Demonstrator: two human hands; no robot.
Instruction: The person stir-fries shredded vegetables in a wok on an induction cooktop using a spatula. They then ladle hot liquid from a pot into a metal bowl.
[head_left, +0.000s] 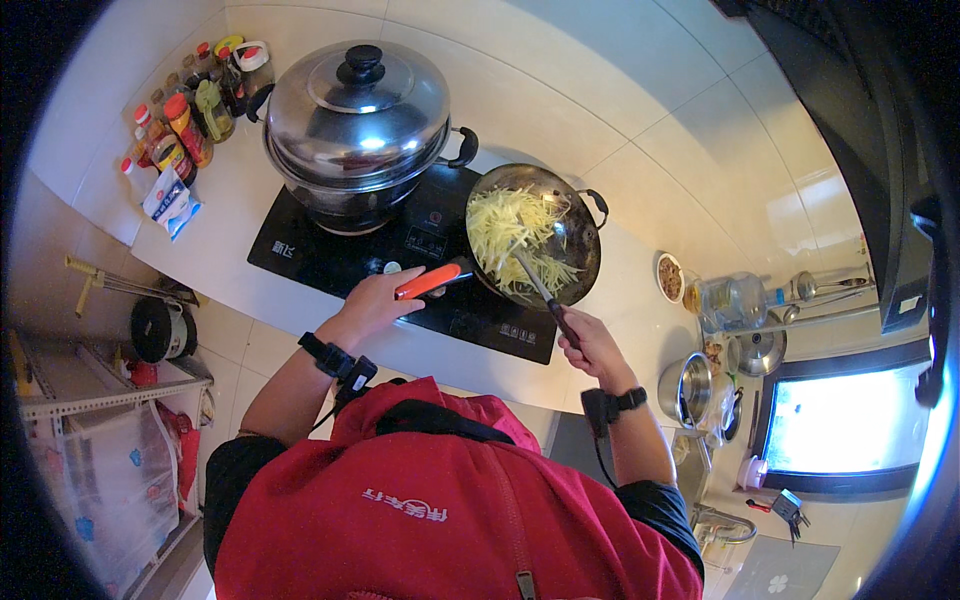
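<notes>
A wok (583, 255) full of pale shredded vegetable (504, 225) sits on the right side of a black cooktop (360, 255). My left hand (375, 301) grips the wok's orange-red handle (429, 282), which points towards me. In my right hand (592, 343) is the dark handle of a metal spatula (534, 276); its head lies in the shreds and is hidden by them. Beside the wok, on the cooktop's left side, stands a large steel steamer pot (356, 127) with its domed lid on.
Sauce bottles (187, 127) and a seasoning bag (171, 204) stand at the counter's left end. To the right are a bowl of brown food (670, 277), a large clear plastic bottle (739, 300) and a steel pot (686, 386). A range hood (840, 112) hangs at the upper right.
</notes>
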